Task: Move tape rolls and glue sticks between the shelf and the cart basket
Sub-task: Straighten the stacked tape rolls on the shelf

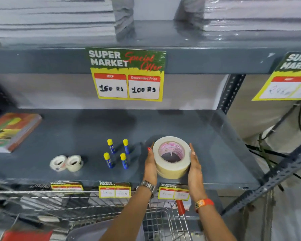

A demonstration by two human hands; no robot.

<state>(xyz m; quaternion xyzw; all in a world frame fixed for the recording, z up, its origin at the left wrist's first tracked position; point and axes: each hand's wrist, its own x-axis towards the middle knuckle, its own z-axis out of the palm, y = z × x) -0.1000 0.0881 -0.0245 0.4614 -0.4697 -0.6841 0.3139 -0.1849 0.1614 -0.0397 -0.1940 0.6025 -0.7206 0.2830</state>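
Head view: left hand point(150, 165) and right hand point(195, 165) clasp the stacked masking tape rolls point(171, 156) on the shelf point(76, 133); next, probably a lift toward the cart basket point(163, 221).

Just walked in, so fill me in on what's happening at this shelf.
A person is handling stationery stock at a grey store shelf. Both hands, the left hand and the right hand, press against the sides of a stack of wide masking tape rolls standing on the shelf. Four glue sticks stand upright to its left, with two small clear tape rolls beyond them. A wire cart basket waits below.
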